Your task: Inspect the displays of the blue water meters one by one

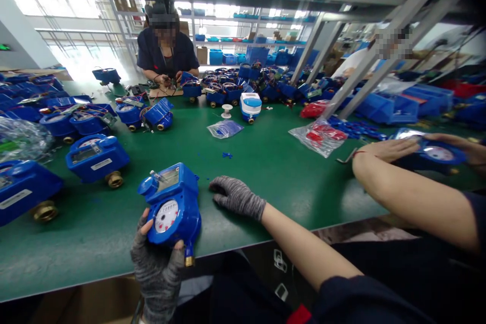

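My left hand [157, 268], in a grey glove with bare fingertips, grips a blue water meter [190, 207] from below at the table's front edge. The meter is tilted toward me and shows a white round dial and a clear window, with a brass fitting at its lower end. To the right of it, my right hand [237, 196], in a matching grey glove, rests on the green table [266, 162] with its fingers loosely bent and apart. Nothing shows in that hand. Small blue pieces [227, 155] lie just beyond it.
More blue meters [97, 158] stand at the left and back. A bag of red parts [319, 135], a bag of blue parts [225, 129] and a white spool [226, 111] lie ahead. A co-worker's hands [395, 151] handle another meter at right; another person [167, 50] sits opposite.
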Demonstrator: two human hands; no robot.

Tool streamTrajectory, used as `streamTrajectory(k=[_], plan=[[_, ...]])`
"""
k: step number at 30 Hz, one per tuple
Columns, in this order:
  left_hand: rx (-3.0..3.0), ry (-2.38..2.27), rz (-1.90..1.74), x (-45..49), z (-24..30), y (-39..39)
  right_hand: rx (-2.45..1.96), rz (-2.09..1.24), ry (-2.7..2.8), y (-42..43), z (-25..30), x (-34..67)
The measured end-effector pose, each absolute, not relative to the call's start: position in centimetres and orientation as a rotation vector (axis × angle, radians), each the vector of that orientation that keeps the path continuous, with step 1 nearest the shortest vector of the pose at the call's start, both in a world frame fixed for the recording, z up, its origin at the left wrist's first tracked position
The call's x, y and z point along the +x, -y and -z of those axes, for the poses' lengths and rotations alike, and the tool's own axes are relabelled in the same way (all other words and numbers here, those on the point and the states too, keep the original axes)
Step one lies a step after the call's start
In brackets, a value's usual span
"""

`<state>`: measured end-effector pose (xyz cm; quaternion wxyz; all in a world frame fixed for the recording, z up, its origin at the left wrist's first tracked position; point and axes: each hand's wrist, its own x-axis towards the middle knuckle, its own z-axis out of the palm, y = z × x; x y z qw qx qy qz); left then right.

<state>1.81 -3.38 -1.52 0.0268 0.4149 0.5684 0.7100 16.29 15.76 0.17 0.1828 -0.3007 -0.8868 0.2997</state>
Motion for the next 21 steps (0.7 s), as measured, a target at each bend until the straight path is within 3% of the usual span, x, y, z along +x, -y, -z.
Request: streamTrajectory(k=[12,21], plan=[[1.459,-1.840,-2.112,1.8,1.8,3.4,-1.057,-0.514,2.545,-19.0,0.9,12.6],[1.644,-1.876,-1.985,2.2,2.4,3.5,-1.057,-0.455,2.619,-18.9,0.0,11.6]])
